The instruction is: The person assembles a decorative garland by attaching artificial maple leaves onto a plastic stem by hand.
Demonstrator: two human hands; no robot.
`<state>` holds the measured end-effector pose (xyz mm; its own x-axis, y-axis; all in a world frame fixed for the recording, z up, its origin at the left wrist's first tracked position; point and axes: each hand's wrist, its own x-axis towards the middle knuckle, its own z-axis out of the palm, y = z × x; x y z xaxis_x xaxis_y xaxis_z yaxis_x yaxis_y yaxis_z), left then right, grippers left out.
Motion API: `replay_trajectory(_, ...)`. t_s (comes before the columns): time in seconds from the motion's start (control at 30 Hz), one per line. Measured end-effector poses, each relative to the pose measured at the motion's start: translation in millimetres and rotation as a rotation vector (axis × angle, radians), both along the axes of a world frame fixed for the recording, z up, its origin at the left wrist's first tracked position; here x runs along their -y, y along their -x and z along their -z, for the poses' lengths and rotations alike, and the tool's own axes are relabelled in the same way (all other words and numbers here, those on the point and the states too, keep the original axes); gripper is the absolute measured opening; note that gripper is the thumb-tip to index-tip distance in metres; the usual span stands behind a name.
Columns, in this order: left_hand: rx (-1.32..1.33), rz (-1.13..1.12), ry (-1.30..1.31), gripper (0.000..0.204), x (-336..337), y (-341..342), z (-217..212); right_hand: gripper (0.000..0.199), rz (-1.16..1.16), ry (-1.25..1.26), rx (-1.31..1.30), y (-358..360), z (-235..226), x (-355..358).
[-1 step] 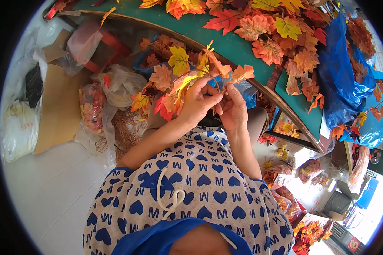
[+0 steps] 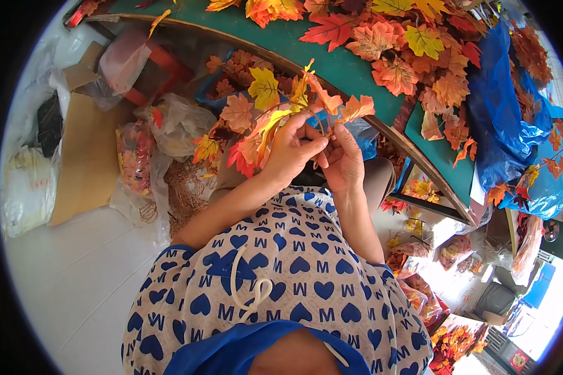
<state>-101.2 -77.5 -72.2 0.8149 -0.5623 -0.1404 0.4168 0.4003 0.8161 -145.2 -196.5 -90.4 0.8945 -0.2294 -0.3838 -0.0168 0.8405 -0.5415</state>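
In front of my lap, both hands meet on an artificial maple leaf garland (image 2: 237,114) with orange, yellow and red leaves. My left hand (image 2: 296,147) is closed round its stem, with most of the leaves hanging out to the left of it. Close against it, my right hand (image 2: 345,159) pinches a thin brown stem between thumb and fingers. Orange leaves (image 2: 358,108) stick up just above the fingertips. The exact spot where the stems meet is partly hidden by my fingers.
A green table (image 2: 231,28) with a wooden edge runs beyond my hands, heaped with fabric maple leaves (image 2: 397,75). Blue plastic bags (image 2: 497,75) lie at its right. Cardboard (image 2: 91,159) and clear plastic bags (image 2: 181,125) are on the left; bagged leaves (image 2: 455,251) sit on the right floor.
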Motion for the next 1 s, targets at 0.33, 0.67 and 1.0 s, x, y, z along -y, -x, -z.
replay_trajectory(0.33,-0.054,0.010,0.034,0.054,1.0,2.9,0.4,0.017,0.071,-0.067,-0.022,1.8,2.3,-1.4)
replay_trajectory(0.67,-0.038,-0.002,-0.003,0.054,3.0,0.5,4.9,0.015,0.018,-0.015,0.033,1.8,9.9,-0.7)
replay_trajectory(1.0,-0.050,-0.013,0.017,0.054,-0.3,-9.5,9.0,0.017,0.000,0.160,0.031,-3.0,7.7,-6.2)
